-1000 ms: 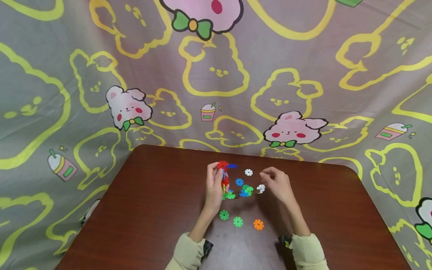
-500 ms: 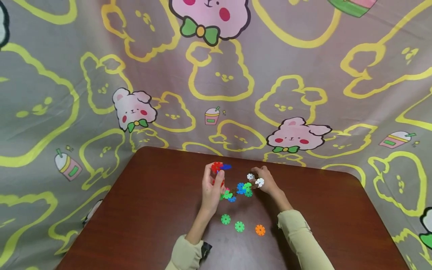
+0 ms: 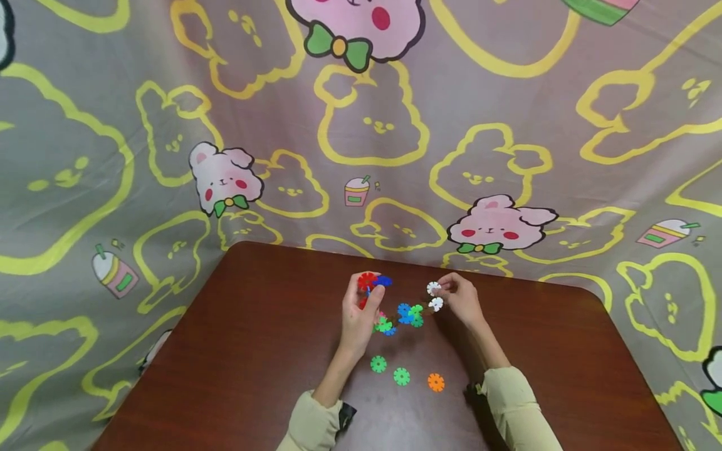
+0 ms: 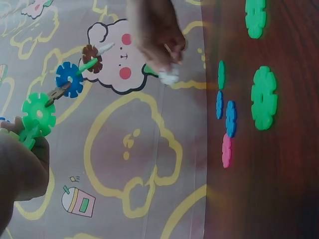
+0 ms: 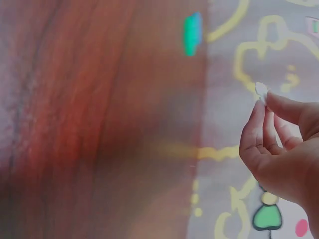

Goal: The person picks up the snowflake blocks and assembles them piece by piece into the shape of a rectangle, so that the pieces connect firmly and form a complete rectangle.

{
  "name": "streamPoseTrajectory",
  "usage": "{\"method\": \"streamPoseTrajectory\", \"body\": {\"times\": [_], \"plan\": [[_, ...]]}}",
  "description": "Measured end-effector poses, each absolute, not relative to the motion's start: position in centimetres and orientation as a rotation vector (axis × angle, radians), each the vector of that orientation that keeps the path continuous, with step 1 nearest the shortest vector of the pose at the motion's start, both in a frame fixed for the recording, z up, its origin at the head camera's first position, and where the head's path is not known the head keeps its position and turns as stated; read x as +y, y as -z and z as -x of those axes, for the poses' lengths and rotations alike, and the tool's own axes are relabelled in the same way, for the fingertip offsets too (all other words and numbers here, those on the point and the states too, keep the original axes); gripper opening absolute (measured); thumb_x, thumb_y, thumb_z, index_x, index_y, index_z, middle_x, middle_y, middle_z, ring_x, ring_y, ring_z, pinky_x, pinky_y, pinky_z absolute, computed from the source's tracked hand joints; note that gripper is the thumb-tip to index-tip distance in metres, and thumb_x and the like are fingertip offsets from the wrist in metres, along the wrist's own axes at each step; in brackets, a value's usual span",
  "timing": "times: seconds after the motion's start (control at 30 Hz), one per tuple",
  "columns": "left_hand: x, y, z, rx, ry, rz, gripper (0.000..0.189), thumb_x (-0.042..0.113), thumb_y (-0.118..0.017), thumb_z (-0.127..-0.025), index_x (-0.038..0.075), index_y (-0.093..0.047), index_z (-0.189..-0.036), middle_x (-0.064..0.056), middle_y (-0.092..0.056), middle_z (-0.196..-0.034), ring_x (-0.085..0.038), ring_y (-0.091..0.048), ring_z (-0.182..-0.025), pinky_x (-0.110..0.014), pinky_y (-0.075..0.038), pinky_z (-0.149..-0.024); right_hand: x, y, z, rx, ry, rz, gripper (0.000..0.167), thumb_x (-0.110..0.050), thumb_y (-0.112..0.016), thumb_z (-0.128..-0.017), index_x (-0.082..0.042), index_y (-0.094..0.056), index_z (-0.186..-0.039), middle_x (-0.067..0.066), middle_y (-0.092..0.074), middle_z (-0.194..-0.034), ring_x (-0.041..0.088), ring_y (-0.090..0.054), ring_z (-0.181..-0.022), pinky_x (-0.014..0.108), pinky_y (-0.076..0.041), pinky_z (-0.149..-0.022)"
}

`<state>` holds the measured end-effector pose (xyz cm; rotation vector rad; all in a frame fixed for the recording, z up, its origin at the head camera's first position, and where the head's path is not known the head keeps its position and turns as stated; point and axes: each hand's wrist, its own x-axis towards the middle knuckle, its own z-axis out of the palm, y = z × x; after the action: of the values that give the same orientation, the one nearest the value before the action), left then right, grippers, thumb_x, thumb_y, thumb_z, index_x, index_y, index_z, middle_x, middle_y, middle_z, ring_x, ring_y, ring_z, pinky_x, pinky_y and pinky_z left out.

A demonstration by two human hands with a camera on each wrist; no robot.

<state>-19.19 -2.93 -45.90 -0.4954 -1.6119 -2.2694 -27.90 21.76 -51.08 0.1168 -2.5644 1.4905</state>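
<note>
My left hand [image 3: 358, 316] grips a chain of slotted plastic snowflake discs near the middle of the table. At its upper end are a red disc [image 3: 366, 281] and a blue disc [image 3: 384, 282]. The chain runs rightward through green, brown and blue discs [image 4: 70, 79] to a white end disc [image 3: 436, 304]. Between thumb and fingertips, my right hand [image 3: 464, 302] pinches a loose white disc [image 3: 433, 288], just beyond that end. In the right wrist view, this loose disc [image 5: 261, 91] appears edge-on. The left palm hides part of the chain.
Nearer me on the brown table [image 3: 254, 351] lie two green discs [image 3: 402, 376] and an orange disc [image 3: 436, 383]. Beyond, blue discs [image 4: 231, 118] and a pink disc [image 4: 227, 150] lie flat. A patterned cloth [image 3: 389, 144] hangs behind the table.
My right hand has reached in to the loose white disc on the table, pinched it and drawn it right, close to the chain's white end. The left hand keeps its grip, moving little.
</note>
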Motion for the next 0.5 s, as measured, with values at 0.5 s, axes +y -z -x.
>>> {"method": "streamPoseTrajectory", "body": {"times": [0.5], "plan": [[-1.4,46.2,18.6,-1.661,2.35,0.534,0.026,0.01,-0.053,-0.108,-0.006,-0.047,-0.127,-0.001,-0.051,-0.079,-0.011,-0.04,-0.051,-0.018,-0.036,-0.046,22.0,44.0,21.7,-2.204,-1.949,-0.185,0.026,-0.006,-0.07,-0.099,0.014,-0.065,-0.115,0.005,-0.069,-0.088,0.021,-0.073,-0.075,0.026,-0.06,-0.07]]}}
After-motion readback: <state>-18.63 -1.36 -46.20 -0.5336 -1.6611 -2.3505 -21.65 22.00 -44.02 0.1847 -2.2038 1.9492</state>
